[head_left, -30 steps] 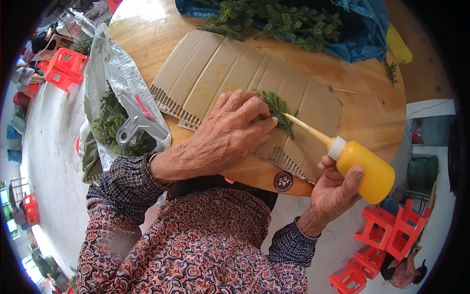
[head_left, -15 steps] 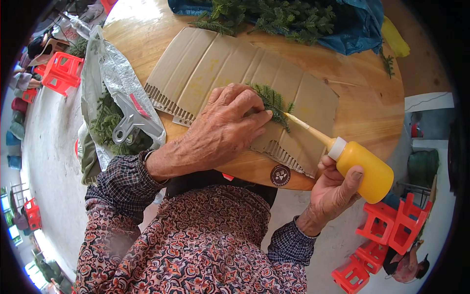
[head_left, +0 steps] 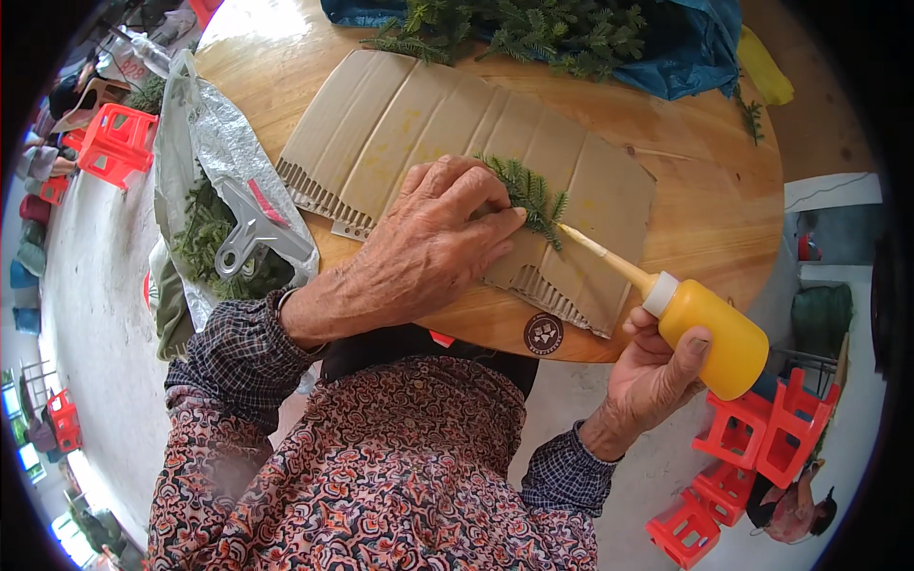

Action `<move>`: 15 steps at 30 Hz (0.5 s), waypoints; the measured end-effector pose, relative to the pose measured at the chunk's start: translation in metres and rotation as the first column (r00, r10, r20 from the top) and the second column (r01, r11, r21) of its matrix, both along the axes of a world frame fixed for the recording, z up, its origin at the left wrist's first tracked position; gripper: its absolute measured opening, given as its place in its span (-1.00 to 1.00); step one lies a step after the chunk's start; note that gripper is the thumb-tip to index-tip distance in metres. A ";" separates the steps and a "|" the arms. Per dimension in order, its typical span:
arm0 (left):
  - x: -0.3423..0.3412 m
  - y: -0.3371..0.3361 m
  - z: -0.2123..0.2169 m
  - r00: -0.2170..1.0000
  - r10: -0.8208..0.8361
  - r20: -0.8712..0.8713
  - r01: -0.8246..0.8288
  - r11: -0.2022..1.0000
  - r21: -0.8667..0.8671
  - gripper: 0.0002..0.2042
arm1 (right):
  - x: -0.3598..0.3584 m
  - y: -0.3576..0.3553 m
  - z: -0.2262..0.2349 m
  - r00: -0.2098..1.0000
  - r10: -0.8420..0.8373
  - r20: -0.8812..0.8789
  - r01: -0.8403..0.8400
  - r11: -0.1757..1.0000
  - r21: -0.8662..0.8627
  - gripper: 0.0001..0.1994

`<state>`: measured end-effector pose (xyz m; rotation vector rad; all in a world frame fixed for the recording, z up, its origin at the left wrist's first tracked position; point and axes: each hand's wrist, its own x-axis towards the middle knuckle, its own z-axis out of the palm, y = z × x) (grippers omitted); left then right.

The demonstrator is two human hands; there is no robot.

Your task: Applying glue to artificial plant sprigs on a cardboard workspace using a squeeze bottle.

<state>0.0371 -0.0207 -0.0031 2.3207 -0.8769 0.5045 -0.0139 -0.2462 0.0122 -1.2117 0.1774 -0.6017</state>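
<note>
Over a sheet of corrugated cardboard [head_left: 381, 124], my left hand [head_left: 428, 238] pinches a small green fir sprig [head_left: 528, 195]. Its fingers hide part of the stem. My right hand [head_left: 657, 376] is wrapped round a yellow squeeze bottle [head_left: 716, 335] with a white collar and a long, thin nozzle [head_left: 609, 257]. The bottle lies tilted, its nozzle tip at the right side of the sprig, close to or touching the needles. Yellow stains mark the cardboard, which rests on a round wooden table [head_left: 719, 205].
A blue plastic bag [head_left: 700, 71] with fir branches [head_left: 571, 38] lies at the table's far side. At the left edge hangs a silvery bag [head_left: 214, 119] with greenery and a large grey clip [head_left: 257, 233]. Red stools [head_left: 733, 428] stand on the floor; another person [head_left: 795, 504] is at lower right.
The nozzle tip has shifted slightly along the sprig's right edge, and the bottle has tipped a little lower. My left hand keeps its pinch almost in place.
</note>
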 end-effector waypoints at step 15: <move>-0.002 0.001 0.003 0.999 -0.007 -0.036 0.007 1.000 0.009 -0.77 | -0.011 -0.010 -0.005 0.999 -0.030 -0.028 0.029 1.000 -0.007 -0.46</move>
